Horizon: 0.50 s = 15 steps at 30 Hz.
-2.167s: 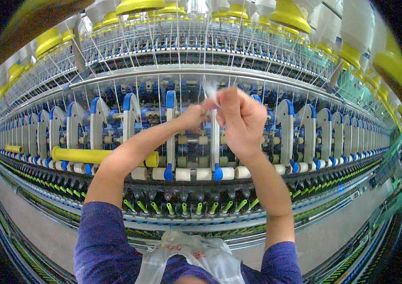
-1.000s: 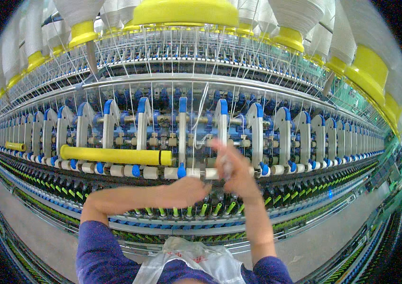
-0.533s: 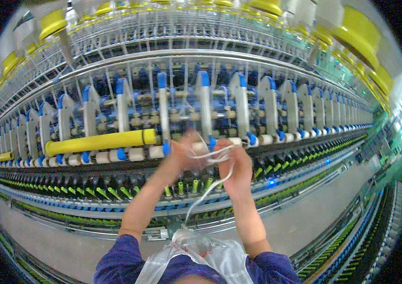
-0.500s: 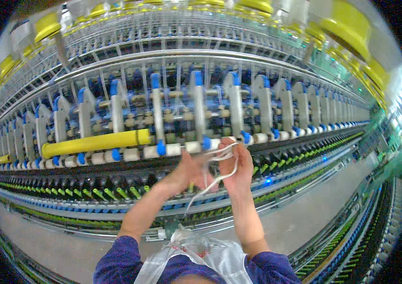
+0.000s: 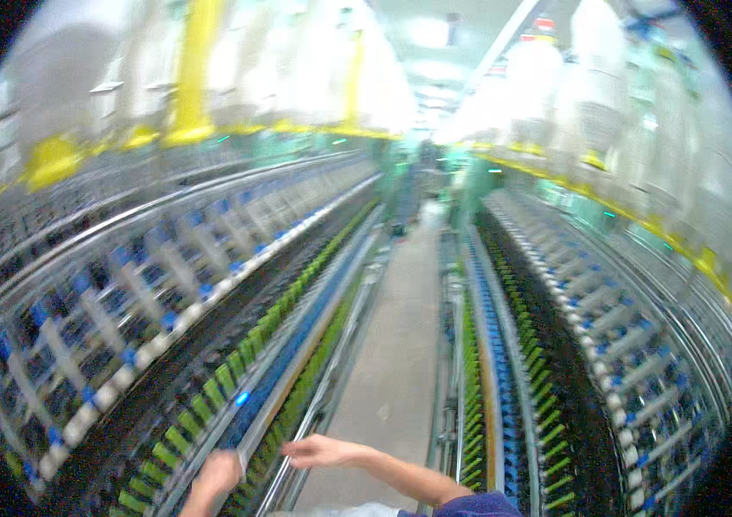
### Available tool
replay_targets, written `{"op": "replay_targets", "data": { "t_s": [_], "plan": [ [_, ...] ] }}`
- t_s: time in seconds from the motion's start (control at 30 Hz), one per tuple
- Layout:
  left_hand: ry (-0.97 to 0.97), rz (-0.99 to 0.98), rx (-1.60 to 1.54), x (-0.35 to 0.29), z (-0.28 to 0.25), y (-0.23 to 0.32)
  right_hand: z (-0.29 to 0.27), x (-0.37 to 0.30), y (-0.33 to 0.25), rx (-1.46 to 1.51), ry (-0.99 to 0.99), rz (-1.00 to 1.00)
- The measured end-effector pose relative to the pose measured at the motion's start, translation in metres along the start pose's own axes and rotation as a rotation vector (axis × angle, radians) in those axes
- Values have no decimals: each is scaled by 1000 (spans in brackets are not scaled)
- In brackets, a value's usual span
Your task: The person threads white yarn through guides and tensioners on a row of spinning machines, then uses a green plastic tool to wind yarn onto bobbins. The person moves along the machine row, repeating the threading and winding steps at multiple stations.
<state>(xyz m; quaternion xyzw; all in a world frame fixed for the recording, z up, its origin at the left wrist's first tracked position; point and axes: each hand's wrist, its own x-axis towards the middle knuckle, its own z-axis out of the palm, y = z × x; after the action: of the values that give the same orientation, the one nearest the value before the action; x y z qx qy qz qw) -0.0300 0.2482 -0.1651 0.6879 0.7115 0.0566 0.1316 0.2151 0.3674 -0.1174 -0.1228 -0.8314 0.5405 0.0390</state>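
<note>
At the lower edge, my left hand (image 5: 219, 470) is closed and blurred, beside the rail of the left spinning machine (image 5: 168, 284). My right hand (image 5: 321, 451) reaches leftward across the aisle, its fingers pressed together and pointing at my left hand, a small gap between the two. Whatever either hand holds is too smeared to make out; the white strand cannot be seen now. A row of bright green spindle tubes (image 5: 205, 407) runs just beyond my left hand.
A similar machine (image 5: 633, 345) lines the right side. Between them a grey aisle floor (image 5: 392, 370) leads away. White bobbins with yellow parts (image 5: 189, 86) hang overhead. A blue light (image 5: 243, 398) glows on the left machine's rail.
My view has swung right, from facing the machine to looking down the aisle. Both hands have come away from the rollers and dropped low; the white strand between them is no longer visible.
</note>
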Motion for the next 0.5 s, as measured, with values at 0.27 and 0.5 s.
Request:
{"op": "replay_targets", "data": {
  "t_s": [0.27, 0.5],
  "plan": [
    [-731, 588, 0, 148, 110, 114, -267, -280, -136, -933, 1941, -430],
    [-882, 759, -142, 159, 140, 137, -443, -448, -301, -188, 1654, -424]
  ]
}}
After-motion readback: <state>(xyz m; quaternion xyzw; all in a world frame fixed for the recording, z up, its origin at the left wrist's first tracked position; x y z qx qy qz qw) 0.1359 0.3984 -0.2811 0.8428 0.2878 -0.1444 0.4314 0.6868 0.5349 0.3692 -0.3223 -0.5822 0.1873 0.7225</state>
